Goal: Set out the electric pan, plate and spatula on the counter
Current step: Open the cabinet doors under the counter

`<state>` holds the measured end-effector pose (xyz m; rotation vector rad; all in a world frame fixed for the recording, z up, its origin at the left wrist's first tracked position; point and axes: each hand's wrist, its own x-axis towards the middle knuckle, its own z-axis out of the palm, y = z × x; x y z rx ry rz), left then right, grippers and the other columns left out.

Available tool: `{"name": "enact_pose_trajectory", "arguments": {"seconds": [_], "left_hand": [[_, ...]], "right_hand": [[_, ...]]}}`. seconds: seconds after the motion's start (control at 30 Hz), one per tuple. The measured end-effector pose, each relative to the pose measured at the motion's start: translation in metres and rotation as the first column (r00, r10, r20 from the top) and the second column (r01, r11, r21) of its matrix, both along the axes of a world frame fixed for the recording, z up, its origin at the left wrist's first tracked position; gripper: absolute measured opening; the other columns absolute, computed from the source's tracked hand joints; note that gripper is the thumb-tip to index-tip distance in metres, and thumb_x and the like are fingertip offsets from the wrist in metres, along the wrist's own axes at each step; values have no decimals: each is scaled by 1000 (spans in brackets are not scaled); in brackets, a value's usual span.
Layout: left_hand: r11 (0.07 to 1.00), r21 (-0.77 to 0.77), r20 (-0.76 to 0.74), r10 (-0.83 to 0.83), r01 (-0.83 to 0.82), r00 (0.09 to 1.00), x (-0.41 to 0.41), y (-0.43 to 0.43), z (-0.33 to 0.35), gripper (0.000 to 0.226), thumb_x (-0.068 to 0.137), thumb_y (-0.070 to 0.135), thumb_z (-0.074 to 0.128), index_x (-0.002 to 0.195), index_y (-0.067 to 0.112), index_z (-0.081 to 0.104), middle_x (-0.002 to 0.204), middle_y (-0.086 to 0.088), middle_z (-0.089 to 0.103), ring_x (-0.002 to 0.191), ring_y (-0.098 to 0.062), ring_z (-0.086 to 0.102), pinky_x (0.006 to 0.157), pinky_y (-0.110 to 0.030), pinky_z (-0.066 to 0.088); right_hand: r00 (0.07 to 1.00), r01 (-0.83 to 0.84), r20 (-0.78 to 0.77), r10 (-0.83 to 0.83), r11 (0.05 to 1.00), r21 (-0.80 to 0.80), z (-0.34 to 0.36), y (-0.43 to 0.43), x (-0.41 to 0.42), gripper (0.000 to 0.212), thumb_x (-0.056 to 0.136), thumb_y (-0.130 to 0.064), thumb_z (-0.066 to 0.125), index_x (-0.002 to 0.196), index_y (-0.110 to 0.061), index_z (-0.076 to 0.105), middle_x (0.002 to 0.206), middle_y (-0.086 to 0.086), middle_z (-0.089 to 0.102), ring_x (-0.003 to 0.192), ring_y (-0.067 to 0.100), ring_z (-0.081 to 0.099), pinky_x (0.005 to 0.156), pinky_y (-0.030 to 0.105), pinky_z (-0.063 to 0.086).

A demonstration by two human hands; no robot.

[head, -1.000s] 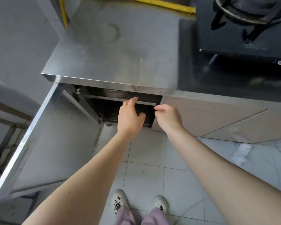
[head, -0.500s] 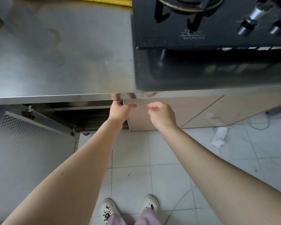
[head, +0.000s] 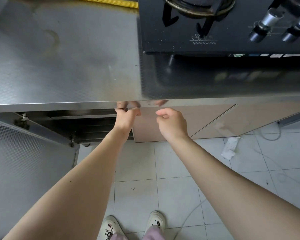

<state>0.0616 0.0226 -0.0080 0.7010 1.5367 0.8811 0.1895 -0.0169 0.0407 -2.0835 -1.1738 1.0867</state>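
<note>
No electric pan, plate or spatula shows in the head view. The steel counter fills the upper left. Below its front lip, my left hand curls its fingers around the top left corner of a beige cabinet door; the fingertips are hidden under the lip. My right hand hovers just right of it in front of the same door, fingers loosely bent, holding nothing. Left of that door, the cabinet opening is dark, with metal rails inside.
A black gas stove with two knobs sits on the counter at right, a yellow hose behind it. The open steel cabinet door juts out at lower left. A crumpled tissue and thin cables lie on the tiled floor.
My view has swung right and up over the counter. My left hand has moved from the open cabinet mouth to the beige door's corner; my right hand has stayed beside it.
</note>
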Motion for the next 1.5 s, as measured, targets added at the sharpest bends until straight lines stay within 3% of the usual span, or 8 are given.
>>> {"name": "enact_pose_trajectory", "arguments": {"seconds": [0.17,0.27,0.37,0.53,0.77,1.0,1.2,1.5], "left_hand": [[987,77,-8,-139,139,990,-6,-20,2,51,86,27,55,134,30,36,120,10,51,93,6,45,81,-14,31],[991,22,-25,-135,135,991,-10,-32,2,28,85,61,48,101,38,50,92,27,47,88,3,44,89,-29,33],[992,37,-230,-108,119,967,-11,-42,5,39,82,73,38,72,36,49,76,20,49,76,-4,47,72,-27,35],[948,-98,-441,-315,304,840,-12,-62,5,63,89,66,33,93,15,69,86,-1,67,89,-22,63,80,-31,46],[730,-413,-185,-653,545,734,9,-86,11,26,93,35,54,106,16,66,78,-5,71,61,-13,68,55,-20,57],[516,-491,119,-758,702,641,43,-111,14,38,91,44,55,117,17,62,108,-2,66,79,-26,71,70,-30,61],[699,-276,-314,-714,660,626,98,-101,8,26,97,22,43,115,16,60,119,-10,61,106,-28,60,93,-40,49],[675,-241,-411,-722,697,557,136,-103,-1,32,94,23,50,122,12,61,129,-9,58,115,-29,55,97,-32,42]], "right_hand": [[992,63,99,-79,986,152,5,-6,0,33,86,-6,46,109,-19,67,114,-2,66,107,16,59,79,21,40],[976,17,206,-72,966,257,7,-9,-2,32,86,-5,48,109,-20,65,116,-2,62,112,17,54,75,22,35],[953,-88,303,0,957,277,6,-15,-5,31,88,-7,51,113,-20,65,122,-1,60,117,18,48,77,22,35],[904,-203,421,77,943,263,-4,-33,-3,24,90,-14,54,109,-18,69,115,-1,68,111,18,55,93,29,45],[750,-269,642,157,960,81,-18,-62,24,17,86,-26,58,92,-20,73,88,0,70,93,19,59,95,33,36],[655,-225,707,268,962,-156,-15,-83,58,25,79,-25,66,102,-21,73,109,3,68,122,21,47,114,42,24],[648,-233,699,302,953,-196,-15,-100,76,27,76,-21,66,102,-23,73,123,2,63,136,16,36,117,47,8],[488,-310,749,449,891,-332,-12,-121,136,33,78,-12,61,110,-20,68,140,8,50,144,22,21,117,53,-5]]}}
